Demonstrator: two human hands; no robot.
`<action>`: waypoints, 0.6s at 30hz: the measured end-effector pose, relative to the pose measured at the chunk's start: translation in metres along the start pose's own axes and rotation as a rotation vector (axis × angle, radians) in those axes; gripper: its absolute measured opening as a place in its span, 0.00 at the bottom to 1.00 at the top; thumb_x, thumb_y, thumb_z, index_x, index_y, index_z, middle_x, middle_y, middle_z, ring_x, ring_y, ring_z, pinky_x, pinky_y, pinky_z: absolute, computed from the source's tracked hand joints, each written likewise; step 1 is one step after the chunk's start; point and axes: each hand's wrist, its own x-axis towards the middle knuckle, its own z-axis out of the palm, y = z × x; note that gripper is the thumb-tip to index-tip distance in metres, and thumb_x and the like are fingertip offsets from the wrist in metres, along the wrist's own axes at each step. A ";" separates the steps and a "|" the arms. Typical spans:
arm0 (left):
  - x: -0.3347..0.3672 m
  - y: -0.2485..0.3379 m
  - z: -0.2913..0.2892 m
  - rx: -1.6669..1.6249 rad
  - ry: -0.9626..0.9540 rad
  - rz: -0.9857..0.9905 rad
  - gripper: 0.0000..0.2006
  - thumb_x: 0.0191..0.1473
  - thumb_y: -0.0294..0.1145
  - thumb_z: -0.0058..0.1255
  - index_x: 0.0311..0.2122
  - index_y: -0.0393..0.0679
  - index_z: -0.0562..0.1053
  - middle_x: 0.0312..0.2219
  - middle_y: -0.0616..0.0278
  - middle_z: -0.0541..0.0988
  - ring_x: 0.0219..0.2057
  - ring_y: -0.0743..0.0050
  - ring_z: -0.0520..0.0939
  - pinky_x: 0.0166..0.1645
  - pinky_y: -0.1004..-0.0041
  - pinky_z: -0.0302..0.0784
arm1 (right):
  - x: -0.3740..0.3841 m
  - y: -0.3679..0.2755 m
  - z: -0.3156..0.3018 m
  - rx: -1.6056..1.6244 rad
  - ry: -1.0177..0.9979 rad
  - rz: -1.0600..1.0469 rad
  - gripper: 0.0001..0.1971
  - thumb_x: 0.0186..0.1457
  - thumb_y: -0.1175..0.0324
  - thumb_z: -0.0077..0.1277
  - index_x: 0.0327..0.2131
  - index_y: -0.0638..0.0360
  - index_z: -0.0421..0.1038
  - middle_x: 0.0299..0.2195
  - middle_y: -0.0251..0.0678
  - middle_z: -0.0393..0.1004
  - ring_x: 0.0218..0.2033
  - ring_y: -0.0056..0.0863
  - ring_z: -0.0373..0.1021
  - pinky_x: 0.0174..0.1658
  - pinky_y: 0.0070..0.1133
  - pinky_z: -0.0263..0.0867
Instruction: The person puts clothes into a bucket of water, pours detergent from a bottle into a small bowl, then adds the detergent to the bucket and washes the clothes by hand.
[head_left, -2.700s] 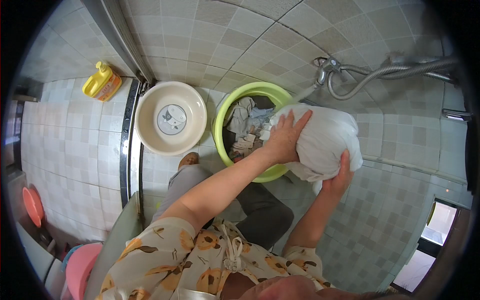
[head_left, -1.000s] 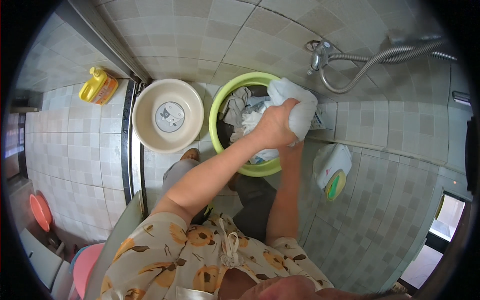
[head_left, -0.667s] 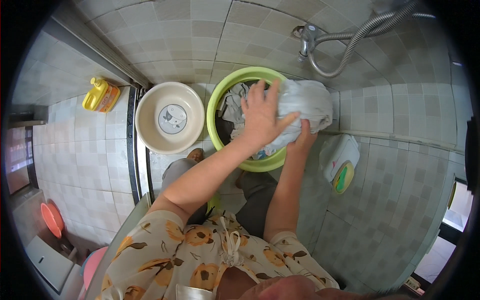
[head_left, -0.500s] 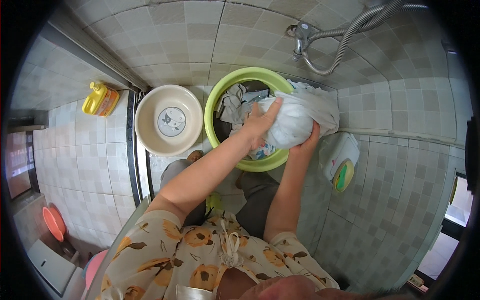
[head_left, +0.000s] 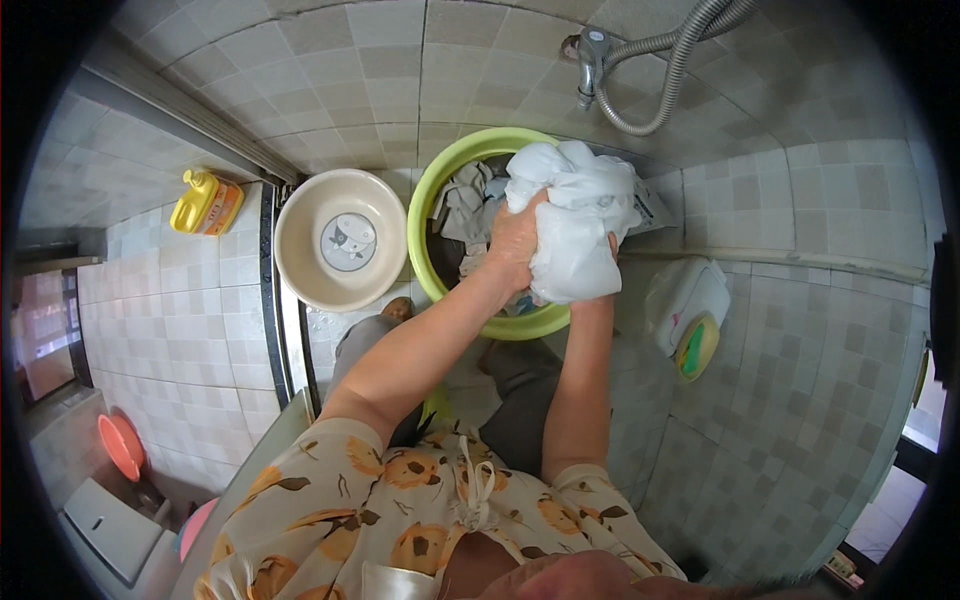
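A bunched white cloth, apparently wet, is lifted above the right part of a lime-green basin. Fingers of my left hand wrap round its left side. My right hand grips it from below and the right, most of its fingers hidden behind the folds. Down in the basin lie crumpled grey and light clothes, partly covered by the bundle and my left arm.
A cream basin with a cartoon animal on its bottom stands to the left. Beyond the door track is a yellow jug. A white container holding a green item sits right. A shower hose hangs from the wall tap.
The white cloth has been turned and gathered into a more compact bundle, its trailing right end drawn in. A pale printed object now shows behind it. The view has shifted slightly.
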 end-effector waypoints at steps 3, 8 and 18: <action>0.008 -0.003 -0.016 0.084 0.115 0.061 0.18 0.50 0.36 0.57 0.45 0.39 0.71 0.33 0.59 0.78 0.31 0.69 0.79 0.33 0.68 0.77 | -0.021 0.002 0.053 -0.259 0.200 -0.059 0.24 0.63 0.54 0.32 0.58 0.56 0.57 0.54 0.38 0.64 0.53 0.35 0.63 0.56 0.30 0.60; 0.018 -0.010 -0.016 0.099 0.130 0.009 0.15 0.52 0.35 0.55 0.43 0.37 0.72 0.32 0.59 0.78 0.30 0.70 0.79 0.32 0.68 0.76 | -0.014 0.000 0.037 -0.276 0.218 -0.039 0.23 0.63 0.54 0.34 0.57 0.55 0.59 0.53 0.37 0.66 0.53 0.35 0.64 0.55 0.31 0.62; 0.024 0.006 -0.032 -0.122 0.252 0.014 0.18 0.52 0.35 0.52 0.47 0.38 0.70 0.37 0.57 0.77 0.34 0.65 0.80 0.37 0.64 0.78 | -0.019 0.003 0.080 -0.261 0.247 0.015 0.25 0.60 0.59 0.43 0.58 0.57 0.57 0.54 0.37 0.65 0.54 0.32 0.64 0.54 0.29 0.64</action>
